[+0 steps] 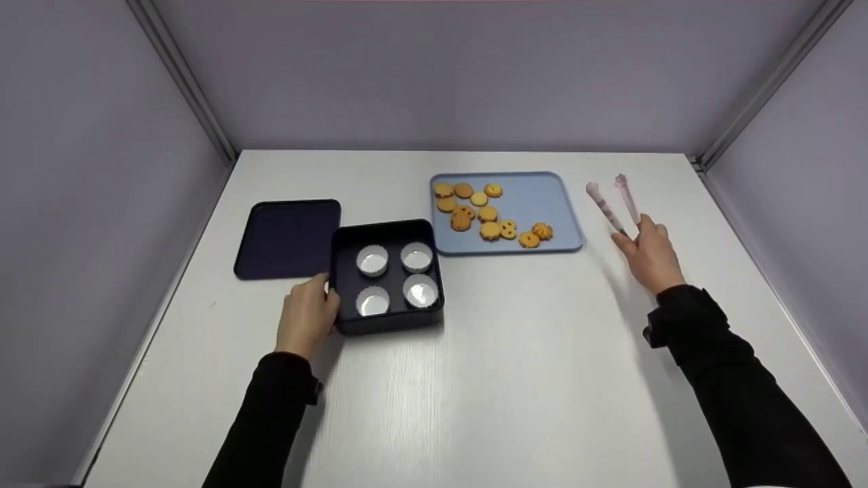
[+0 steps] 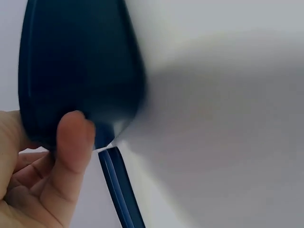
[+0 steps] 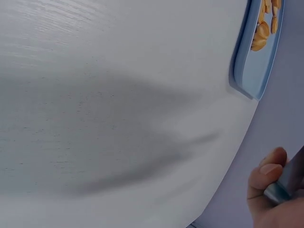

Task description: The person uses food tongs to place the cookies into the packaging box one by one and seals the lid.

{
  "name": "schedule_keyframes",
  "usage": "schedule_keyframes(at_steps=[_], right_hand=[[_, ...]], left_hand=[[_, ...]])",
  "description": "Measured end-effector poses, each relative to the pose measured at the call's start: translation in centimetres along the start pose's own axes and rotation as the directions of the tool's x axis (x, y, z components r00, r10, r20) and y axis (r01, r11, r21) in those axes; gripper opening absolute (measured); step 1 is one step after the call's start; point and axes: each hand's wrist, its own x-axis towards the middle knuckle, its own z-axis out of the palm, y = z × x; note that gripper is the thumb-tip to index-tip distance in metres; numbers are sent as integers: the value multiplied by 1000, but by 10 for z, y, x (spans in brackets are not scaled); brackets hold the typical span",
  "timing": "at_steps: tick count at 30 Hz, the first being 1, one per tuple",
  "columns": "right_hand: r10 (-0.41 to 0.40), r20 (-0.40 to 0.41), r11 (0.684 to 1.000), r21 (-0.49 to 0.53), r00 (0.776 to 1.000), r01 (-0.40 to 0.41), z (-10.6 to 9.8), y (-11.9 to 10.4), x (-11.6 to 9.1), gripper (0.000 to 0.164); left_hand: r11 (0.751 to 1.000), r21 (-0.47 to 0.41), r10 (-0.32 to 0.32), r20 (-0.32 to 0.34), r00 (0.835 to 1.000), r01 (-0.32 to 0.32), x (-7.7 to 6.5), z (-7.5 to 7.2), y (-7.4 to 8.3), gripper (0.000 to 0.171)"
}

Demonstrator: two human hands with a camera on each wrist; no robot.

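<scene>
Left of the centre of the head view, a dark box [image 1: 390, 324] is on the white worktop [image 1: 508, 366], with its opening turned upward, so that its inside can be seen from above. Inside it are four white cups [image 1: 372, 261], set in two rows of two, which seems a way to give each cup its own quarter.

The left hand [image 1: 307, 310] grips the box at its left side. In the left wrist view the thumb lies on the outer face, with the other fingers bent behind; this looks like a hold for keeping the box steady. That view is blurred, so I cannot tell whether some fingers also reach under the bottom.

Just beside the box, at its upper left, lies a flat dark lid [image 1: 288, 240]; being apart, it leaves the cups uncovered. Above the centre of the frame is a blue tray [image 1: 536, 196]. Its biscuits [image 1: 461, 220] lie mostly toward its left and lower parts, and the raised rim probably serves to keep them from sliding off.

Right of the tray, the right hand [image 1: 653, 256] pinches the tongs [image 1: 605, 209] between thumb and fingers. Their pink tips point toward the top of the frame and stand apart, perhaps because the grip presses only lightly.
</scene>
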Motion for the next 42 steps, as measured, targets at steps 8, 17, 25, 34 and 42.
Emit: schedule_keyframes(at_steps=[8,17,25,34,42], right_hand=[[-5,-12,1000,4,1000,5,1,-1,3,59],[16,37,1000,24,999,-17,6,-2,4,65],[-3,105,1000,30,994,0,6,-7,1,79],[-14,158,1000,-7,987,16,11,-11,0,83],[-40,214,997,-55,976,53,21,-16,2,79]], left_hand=[[992,-38,113,-77,991,-117,-20,7,25,32],[983,-91,159,-31,987,-161,-44,32,56,31],[973,-82,216,3,976,-215,-66,50,80,28],[973,-79,220,32,975,-217,-71,63,92,28],[980,-46,192,5,981,-191,-74,68,99,27]])
